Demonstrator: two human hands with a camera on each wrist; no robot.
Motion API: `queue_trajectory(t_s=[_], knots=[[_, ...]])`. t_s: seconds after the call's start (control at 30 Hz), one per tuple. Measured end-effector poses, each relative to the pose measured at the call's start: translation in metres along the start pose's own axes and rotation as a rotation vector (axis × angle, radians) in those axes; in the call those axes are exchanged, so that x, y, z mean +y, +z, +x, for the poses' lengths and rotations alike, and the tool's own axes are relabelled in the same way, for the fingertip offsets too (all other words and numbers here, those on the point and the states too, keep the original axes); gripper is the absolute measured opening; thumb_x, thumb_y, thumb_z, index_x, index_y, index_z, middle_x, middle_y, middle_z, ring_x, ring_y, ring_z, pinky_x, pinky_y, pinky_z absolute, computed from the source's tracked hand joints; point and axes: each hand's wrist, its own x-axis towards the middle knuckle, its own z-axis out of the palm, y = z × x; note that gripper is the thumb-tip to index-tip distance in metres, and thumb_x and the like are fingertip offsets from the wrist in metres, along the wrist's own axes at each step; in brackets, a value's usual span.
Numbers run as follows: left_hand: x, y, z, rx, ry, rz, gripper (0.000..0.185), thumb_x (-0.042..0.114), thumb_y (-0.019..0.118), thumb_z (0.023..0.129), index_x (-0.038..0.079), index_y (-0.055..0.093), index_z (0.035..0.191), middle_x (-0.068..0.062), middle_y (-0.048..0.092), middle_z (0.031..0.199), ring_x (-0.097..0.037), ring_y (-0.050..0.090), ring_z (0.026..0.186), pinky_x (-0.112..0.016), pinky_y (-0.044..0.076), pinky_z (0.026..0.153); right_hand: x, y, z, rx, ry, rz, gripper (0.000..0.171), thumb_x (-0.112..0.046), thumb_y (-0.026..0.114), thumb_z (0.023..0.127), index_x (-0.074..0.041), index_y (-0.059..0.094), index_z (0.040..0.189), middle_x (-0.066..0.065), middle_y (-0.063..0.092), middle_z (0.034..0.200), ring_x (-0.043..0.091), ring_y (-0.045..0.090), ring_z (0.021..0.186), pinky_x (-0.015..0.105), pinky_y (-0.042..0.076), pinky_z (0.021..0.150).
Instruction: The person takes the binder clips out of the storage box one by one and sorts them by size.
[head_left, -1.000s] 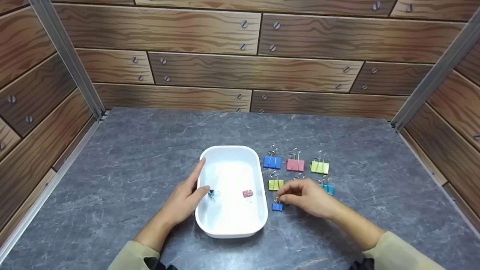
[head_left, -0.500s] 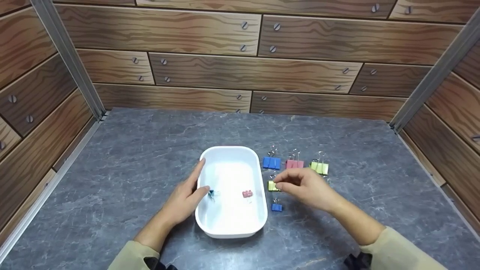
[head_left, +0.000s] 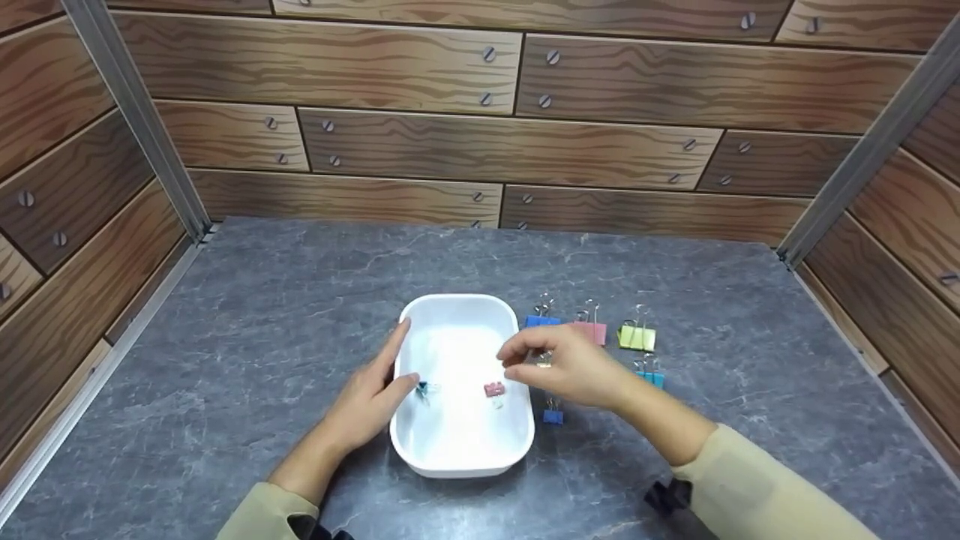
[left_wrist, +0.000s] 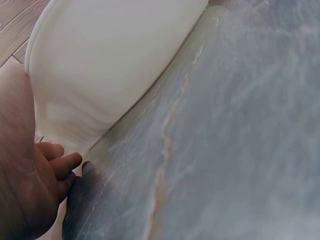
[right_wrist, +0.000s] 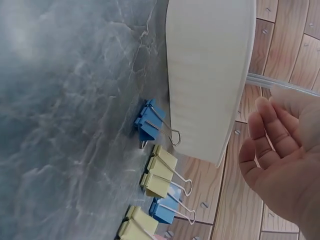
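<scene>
The white tray (head_left: 457, 469) was steadied on the grey table (head_left: 225, 337) by the left hand (head_left: 367, 401), fingers laid flat and relaxed against its left wall. Inside were seen a teal clip (head_left: 422, 387) and a pink clip (head_left: 494, 388). Just right of the tray lay a small blue clip (head_left: 553, 415). The right hand (head_left: 570, 367) was held over the right rim, thumb and forefinger drawn together; whether a clip was pinched could not be told. A drop into the tray was judged to be in hand, calling for the fingers to be brought inside the rim. Farther back stood a yellow clip (head_left: 637, 337)
</scene>
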Motion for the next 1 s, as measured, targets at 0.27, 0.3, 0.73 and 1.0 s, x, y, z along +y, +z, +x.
queue_trajectory(t_s=[0.27, 0.3, 0.73, 1.0], knots=[[0.0, 0.001, -0.002, -0.017, -0.02, -0.025, 0.073, 0.024, 0.057, 0.107, 0.03, 0.023, 0.171, -0.012, 0.042, 0.165, -0.027, 0.048, 0.145, -0.05, 0.048, 0.109, 0.008, 0.012, 0.016, -0.089, -0.125, -0.227, 0.018, -0.023, 0.084, 0.093, -0.012, 0.083, 0.107, -0.005, 0.078, 0.1, 0.022, 0.072, 0.097, 0.045, 0.055, 0.086], [0.0, 0.001, -0.002, -0.016, -0.02, -0.026, 0.073, 0.024, 0.058, 0.107, 0.029, 0.023, 0.171, -0.012, 0.042, 0.165, -0.028, 0.049, 0.145, -0.05, 0.049, 0.108, 0.01, 0.014, 0.017, -0.095, -0.143, -0.257, 0.018, -0.024, 0.084, 0.092, -0.012, 0.083, 0.106, -0.005, 0.078, 0.099, 0.021, 0.071, 0.095, 0.044, 0.054, 0.085], [0.0, 0.0, 0.0, -0.006, -0.007, -0.023, 0.074, 0.021, 0.058, 0.107, 0.026, 0.024, 0.171, -0.015, 0.043, 0.164, -0.029, 0.046, 0.147, -0.053, 0.042, 0.115, 0.017, 0.02, 0.028, -0.214, -0.115, -0.361, 0.017, -0.02, 0.082, 0.086, -0.013, 0.082, 0.101, -0.006, 0.076, 0.092, 0.022, 0.065, 0.094, 0.039, 0.048, 0.086], [-0.001, 0.0, -0.001, 0.001, 0.0, -0.015, 0.074, 0.023, 0.059, 0.106, 0.025, 0.024, 0.171, -0.016, 0.044, 0.163, -0.031, 0.048, 0.146, -0.053, 0.044, 0.113, 0.013, 0.023, 0.033, -0.262, -0.056, -0.388, 0.013, -0.02, 0.083, 0.085, -0.015, 0.081, 0.096, -0.01, 0.072, 0.085, 0.023, 0.061, 0.09, 0.035, 0.047, 0.08]])
